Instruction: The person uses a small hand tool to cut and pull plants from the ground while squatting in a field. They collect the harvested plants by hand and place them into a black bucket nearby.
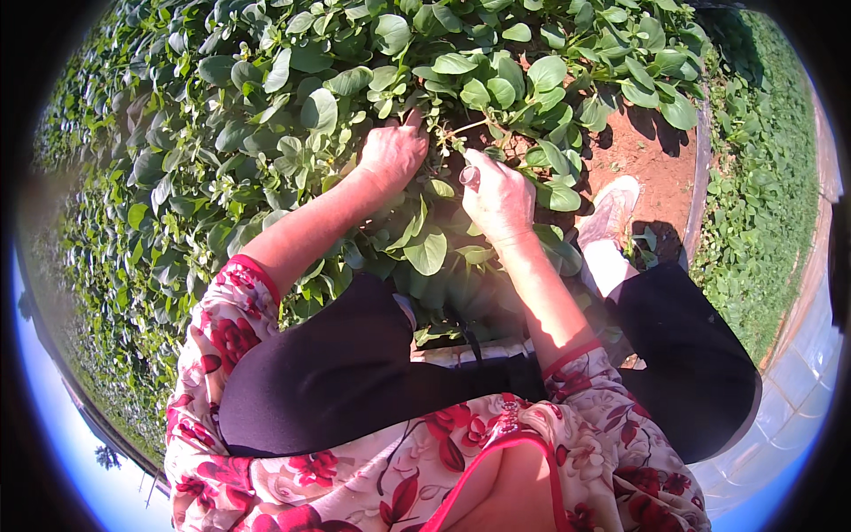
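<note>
Low leafy green plants [425,253] surround both of my hands. My left hand [394,155] reaches in among the stems with its fingers curled. Leaves hide most of the fingertips, so what they grip cannot be made out. To its right, my right hand [499,197] is closed round a short handle [470,176] with a round, pale end; the rest of that tool is hidden. Between the two hands stands a thin, small-leaved sprig [436,133], close to the left fingers. A pale bare stem [468,127] runs just beyond the right hand.
My shoe [612,208] rests on reddish soil [651,164] at the right. A dark narrow edging strip [700,168] borders the soil, with another green bed [767,177] past it. My dark-trousered knees [306,372] are bent close under my arms. Dense plants extend to the left.
</note>
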Demonstrator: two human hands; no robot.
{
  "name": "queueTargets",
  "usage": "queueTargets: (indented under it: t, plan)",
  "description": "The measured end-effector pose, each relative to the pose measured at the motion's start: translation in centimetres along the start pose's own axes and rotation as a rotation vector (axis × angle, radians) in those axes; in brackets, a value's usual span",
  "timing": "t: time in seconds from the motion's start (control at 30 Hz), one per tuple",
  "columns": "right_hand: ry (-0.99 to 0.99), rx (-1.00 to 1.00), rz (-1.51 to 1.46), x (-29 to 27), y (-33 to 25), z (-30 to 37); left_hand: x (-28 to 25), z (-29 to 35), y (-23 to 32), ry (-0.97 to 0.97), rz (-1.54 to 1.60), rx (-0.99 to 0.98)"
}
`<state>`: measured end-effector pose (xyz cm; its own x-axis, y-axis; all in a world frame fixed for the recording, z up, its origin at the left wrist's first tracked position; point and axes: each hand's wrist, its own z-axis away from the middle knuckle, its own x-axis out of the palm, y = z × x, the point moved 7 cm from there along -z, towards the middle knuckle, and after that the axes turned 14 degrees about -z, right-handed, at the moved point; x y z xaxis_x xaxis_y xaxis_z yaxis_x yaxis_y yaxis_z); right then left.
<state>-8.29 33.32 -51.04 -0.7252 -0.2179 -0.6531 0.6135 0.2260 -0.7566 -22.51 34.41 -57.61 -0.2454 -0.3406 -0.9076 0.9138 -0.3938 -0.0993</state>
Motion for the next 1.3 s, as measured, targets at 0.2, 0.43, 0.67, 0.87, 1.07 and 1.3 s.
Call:
queueTargets:
  t: [0.2, 0.43, 0.67, 0.87, 1.07, 1.3]
  plan:
    - [0.012, 0.198, -0.09, 0.1, 1.6, -1.3, -0.1, -2.4, -2.8, 0.092, -0.229, -0.085]
    - [-0.258, -0.061, 0.216, 3.8, 1.1, -3.3, 0.7, -2.6, -2.1, 0.226, -0.391, -0.12]
    - [-0.319, -0.143, 0.146, 2.3, -2.1, 0.4, 1.7, 3.3, -1.2, -0.133, -0.098, -0.085]
    - [-0.156, 0.072, -0.09, -0.8, -0.4, -0.4, 0.2, 5.1, -1.6, -0.023, -0.081, -0.07]
    - [-0.149, 0.148, -0.187, 0.4, -0.5, -1.6, -2.8, 0.8, -4.2, 0.011, -0.024, -0.238]
    - [-0.192, 0.315, -0.23, 1.1, -0.3, -2.0, 1.6, 0.5, -8.2, -0.273, -0.18, -0.25]
